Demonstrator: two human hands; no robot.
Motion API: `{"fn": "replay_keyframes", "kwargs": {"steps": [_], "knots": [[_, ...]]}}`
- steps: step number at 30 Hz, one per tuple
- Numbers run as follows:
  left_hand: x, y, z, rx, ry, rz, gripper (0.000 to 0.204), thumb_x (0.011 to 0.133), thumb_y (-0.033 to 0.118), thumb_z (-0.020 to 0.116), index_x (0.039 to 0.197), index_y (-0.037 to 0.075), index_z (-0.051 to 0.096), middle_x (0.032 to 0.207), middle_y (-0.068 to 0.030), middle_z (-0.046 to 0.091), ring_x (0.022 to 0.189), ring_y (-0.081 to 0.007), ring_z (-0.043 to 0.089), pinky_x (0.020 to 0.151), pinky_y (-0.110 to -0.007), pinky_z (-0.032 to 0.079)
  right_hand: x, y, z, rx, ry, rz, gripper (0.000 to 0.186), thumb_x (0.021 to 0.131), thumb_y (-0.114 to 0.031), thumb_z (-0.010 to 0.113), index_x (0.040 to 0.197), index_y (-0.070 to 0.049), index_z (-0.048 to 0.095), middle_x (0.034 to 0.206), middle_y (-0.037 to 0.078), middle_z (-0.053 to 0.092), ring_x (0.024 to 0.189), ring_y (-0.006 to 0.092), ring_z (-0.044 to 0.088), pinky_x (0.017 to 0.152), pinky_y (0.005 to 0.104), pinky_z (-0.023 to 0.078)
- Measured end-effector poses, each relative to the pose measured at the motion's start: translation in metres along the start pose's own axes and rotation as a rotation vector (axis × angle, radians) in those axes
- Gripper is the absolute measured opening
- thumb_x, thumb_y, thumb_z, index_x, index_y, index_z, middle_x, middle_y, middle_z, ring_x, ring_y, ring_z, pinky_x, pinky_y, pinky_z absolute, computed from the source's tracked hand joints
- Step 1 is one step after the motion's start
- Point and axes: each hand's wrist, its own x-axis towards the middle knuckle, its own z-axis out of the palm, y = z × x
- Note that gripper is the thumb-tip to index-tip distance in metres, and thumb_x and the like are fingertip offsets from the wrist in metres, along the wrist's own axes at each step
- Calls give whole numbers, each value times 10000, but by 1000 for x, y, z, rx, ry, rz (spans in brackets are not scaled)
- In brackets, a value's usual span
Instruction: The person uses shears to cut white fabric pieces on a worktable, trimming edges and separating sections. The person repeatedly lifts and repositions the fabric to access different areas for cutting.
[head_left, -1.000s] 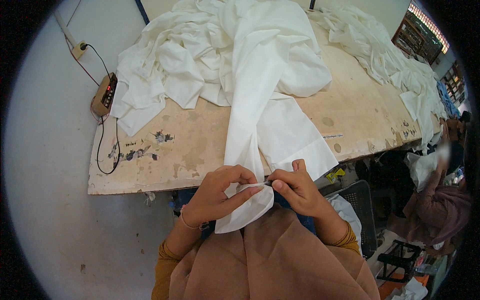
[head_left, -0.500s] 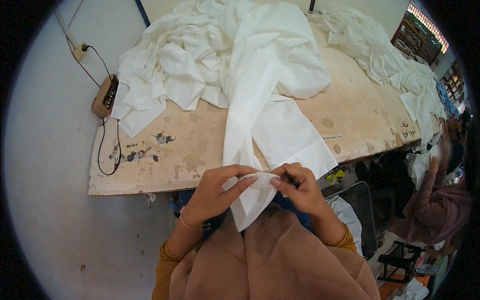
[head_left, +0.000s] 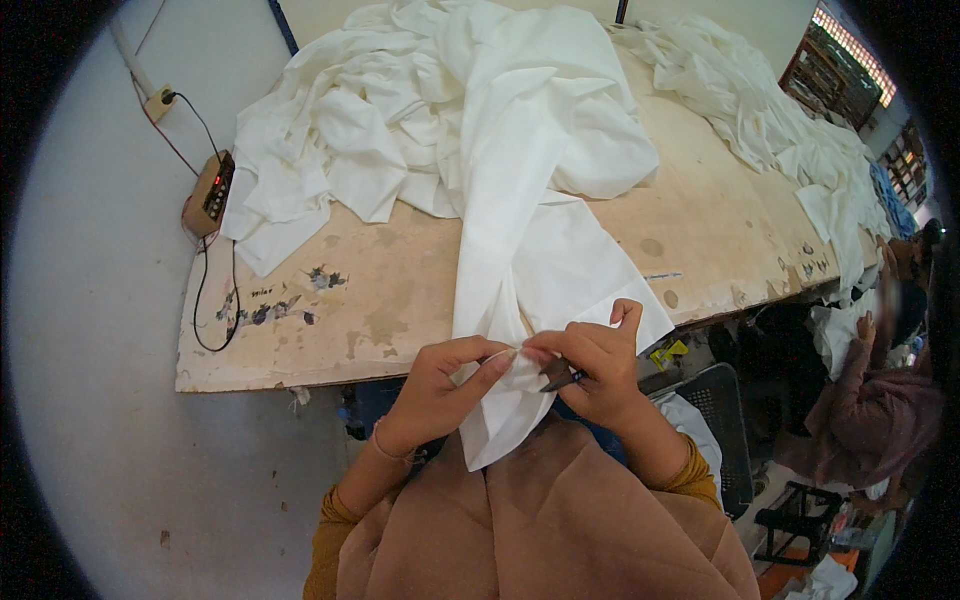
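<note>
A long white cloth [head_left: 500, 240] runs from the pile on the worktable down over its near edge into my lap, where a loose end hangs. My left hand [head_left: 445, 390] pinches that cloth between thumb and fingertips. My right hand [head_left: 595, 370] meets it at the same spot, pinching the cloth with thumb and forefinger while gripping a small dark tool [head_left: 560, 378], too small to identify, with its little finger raised.
The worn pale worktable [head_left: 380, 300] carries a white fabric pile [head_left: 350, 130] and another at right [head_left: 730, 90]. At left, a brown switch box [head_left: 208, 192] with wires hangs by a socket [head_left: 160, 100]. A black crate [head_left: 715, 430] stands below right; another person [head_left: 860, 420] is beyond it.
My fingers have shifted along the held cloth edge. My right hand has turned, showing the dark tool more clearly, and its little finger has lifted since half a second ago.
</note>
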Motion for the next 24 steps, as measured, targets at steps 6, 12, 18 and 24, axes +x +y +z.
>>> {"fn": "replay_keyframes", "kwargs": {"steps": [6, 12, 18, 24], "knots": [[-1, -3, 0, -20, 27, -41, 200, 966, 120, 620, 1036, -49, 703, 920, -68, 723, 871, -76, 602, 793, -237, 481, 2, 7, -11, 176, 63, 130, 173, 846, -218, 637, 983, -113, 642, 745, 3, 623, 649, 171, 467, 828, 391, 226], [-1, -3, 1, -23, 52, -39, 204, 963, 125, 623, 1035, -48, 704, 928, -68, 725, 869, -81, 606, 793, -240, 482, -3, 6, -9, -197, -110, 50, 246, 926, -395, 600, 968, -155, 629, 756, -8, 629, 634, 207, 580, 777, 466, 240], [-1, -3, 1, -7, 37, -26, 203, 959, 125, 627, 1034, -46, 705, 934, -70, 726, 872, -82, 611, 790, -240, 483, -2, 1, -5, -360, -54, -17, 228, 922, -394, 607, 895, -169, 633, 717, -27, 601, 604, 187, 580, 753, 465, 238], [-1, -4, 1, 3, 45, -9, 214, 973, 136, 608, 1042, -42, 704, 929, -63, 726, 865, -82, 617, 785, -236, 483, -4, 6, -5, 3, -29, 130, 206, 876, -344, 682, 936, -149, 653, 735, -27, 605, 661, 157, 573, 778, 412, 246]]}}
